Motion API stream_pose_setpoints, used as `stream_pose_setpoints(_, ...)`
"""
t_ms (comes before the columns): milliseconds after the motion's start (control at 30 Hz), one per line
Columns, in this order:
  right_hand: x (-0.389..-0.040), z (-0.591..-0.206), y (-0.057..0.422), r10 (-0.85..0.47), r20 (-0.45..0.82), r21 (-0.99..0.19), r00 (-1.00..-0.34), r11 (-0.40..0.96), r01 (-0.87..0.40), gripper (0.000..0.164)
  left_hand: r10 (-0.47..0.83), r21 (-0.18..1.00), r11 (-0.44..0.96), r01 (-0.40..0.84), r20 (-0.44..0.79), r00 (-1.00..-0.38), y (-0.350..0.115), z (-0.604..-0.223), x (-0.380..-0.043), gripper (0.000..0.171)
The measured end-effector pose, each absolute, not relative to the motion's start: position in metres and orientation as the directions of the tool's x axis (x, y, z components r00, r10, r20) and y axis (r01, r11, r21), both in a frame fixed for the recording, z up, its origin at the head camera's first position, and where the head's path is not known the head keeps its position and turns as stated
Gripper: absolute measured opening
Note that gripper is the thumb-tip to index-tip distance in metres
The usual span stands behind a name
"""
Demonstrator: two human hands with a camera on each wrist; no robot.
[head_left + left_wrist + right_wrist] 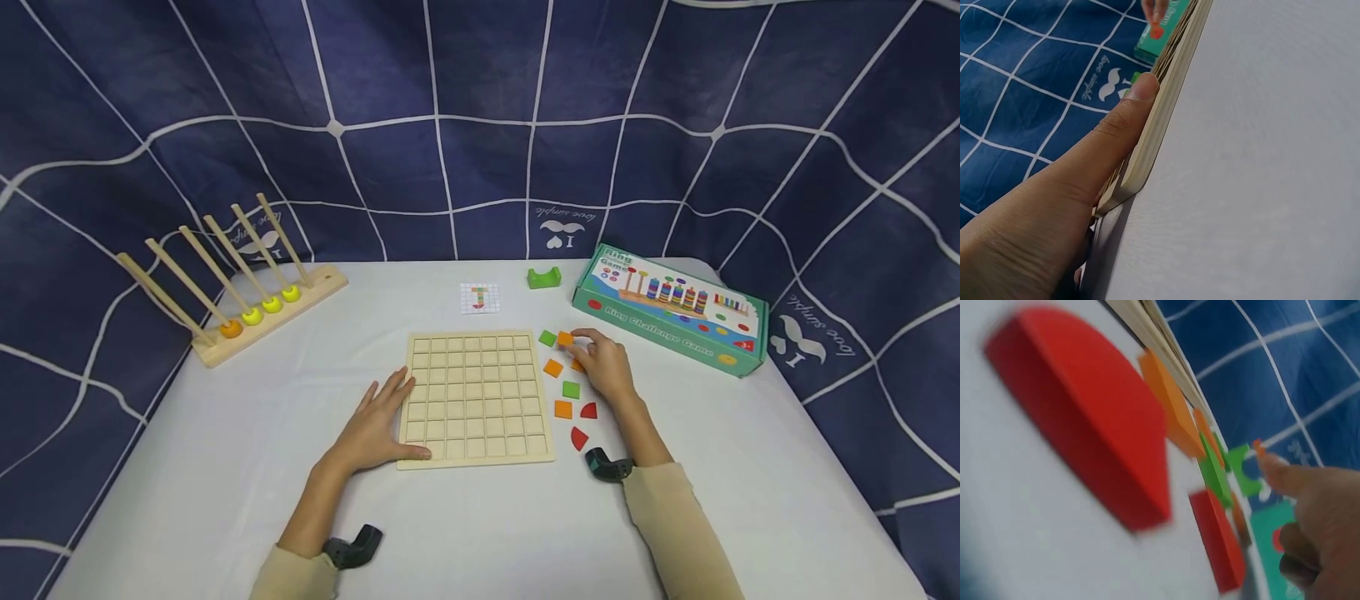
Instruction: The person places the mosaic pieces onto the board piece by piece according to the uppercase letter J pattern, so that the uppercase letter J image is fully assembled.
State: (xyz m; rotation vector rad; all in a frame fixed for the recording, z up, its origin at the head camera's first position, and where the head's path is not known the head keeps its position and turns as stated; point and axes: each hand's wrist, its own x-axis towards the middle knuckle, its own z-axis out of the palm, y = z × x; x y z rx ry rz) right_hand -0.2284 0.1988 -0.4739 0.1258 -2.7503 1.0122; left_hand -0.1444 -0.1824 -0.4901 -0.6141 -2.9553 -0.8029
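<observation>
My left hand (pixel 375 429) rests on the left side of a wooden grid board (pixel 476 400), fingers spread along the edge and thumb on the near rim. In the left wrist view that thumb (pixel 1129 112) presses the rim of the board. Right of the board, my right hand (pixel 606 367) pinches an orange square tile (pixel 566 339) between thumb and fingertips. Around that hand lie green tiles (pixel 571 389), other orange tiles (pixel 562 409) and two red quarter-round tiles (pixel 579 438). One orange tile is partly hidden by the right hand.
A small pattern card (pixel 480 298) and a green notched block (pixel 543 278) lie beyond the board. The game box (pixel 671 308) sits at the right back. A wooden peg stand (pixel 277 317) with yellow and orange beads stands at the left back.
</observation>
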Motion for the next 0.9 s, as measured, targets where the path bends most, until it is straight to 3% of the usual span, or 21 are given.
stream_pose_setpoints(333, -0.209, -0.461, 0.126, -0.227, 0.332, -0.614, -0.916, 0.684, -0.392, 0.032, 0.367, 0.483, 0.786, 0.386, 0.137, -0.92, -0.18, -0.491, -0.143, 0.124)
stream_pose_setpoints(633, -0.214, -0.475, 0.073, -0.282, 0.295, -0.623, -0.913, 0.668, -0.407, 0.031, 0.377, 0.469, 0.79, 0.395, 0.136, -0.916, -0.183, -0.493, -0.145, 0.121)
stream_pose_setpoints(900, -0.227, -0.486, 0.051, -0.325, 0.31, -0.542, -0.894, 0.712, -0.447, 0.033, 0.379, 0.477, 0.787, 0.392, 0.128, -0.916, -0.184, -0.493, -0.144, 0.121)
